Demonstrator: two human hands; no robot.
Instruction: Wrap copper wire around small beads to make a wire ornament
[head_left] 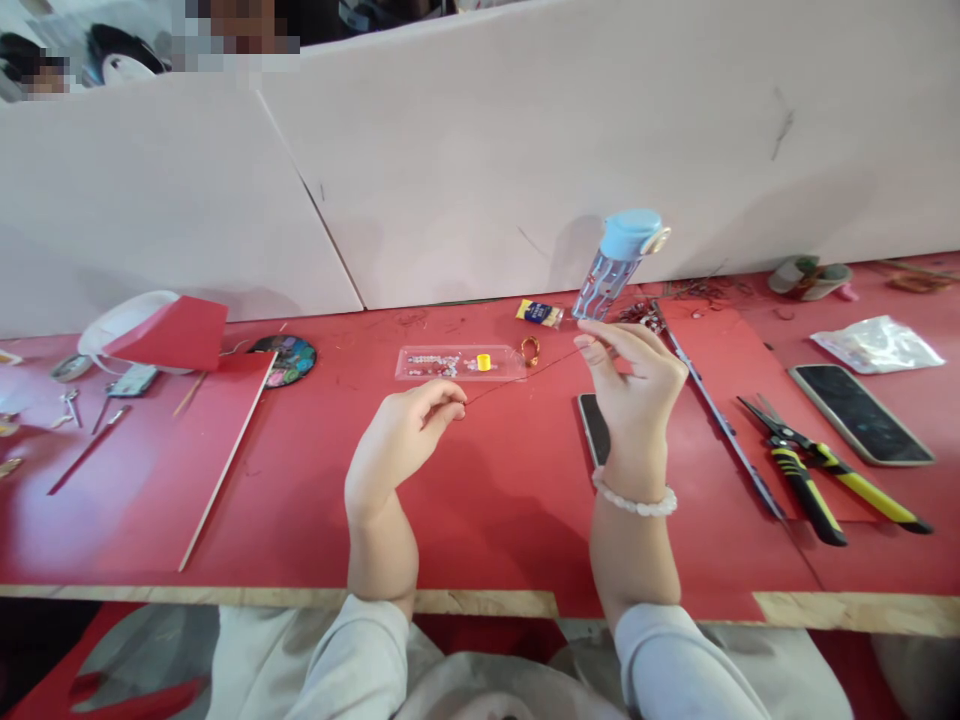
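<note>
A thin dark thread [511, 382] stretches on a slight slant between my two hands, above the red table. My left hand [401, 435] pinches its lower end between thumb and fingertips. Higher and to the right, my right hand [634, 385] holds the other end in a pinch; a white beaded bracelet [636, 505] circles that wrist. Behind the thread lies a clear plastic tray [403, 364] with small beads and a yellow cap-like piece [484, 362]. Beside the tray is a small orange-brown ring-shaped item [530, 351].
A blue-lidded bottle [631, 235] stands behind my right hand, near a small yellow-and-blue packet [540, 314]. Pliers [814, 465], a phone [862, 413] and a plastic bag [877, 343] lie right. A wooden stick [229, 462] lies left. A white partition [480, 150] closes the back.
</note>
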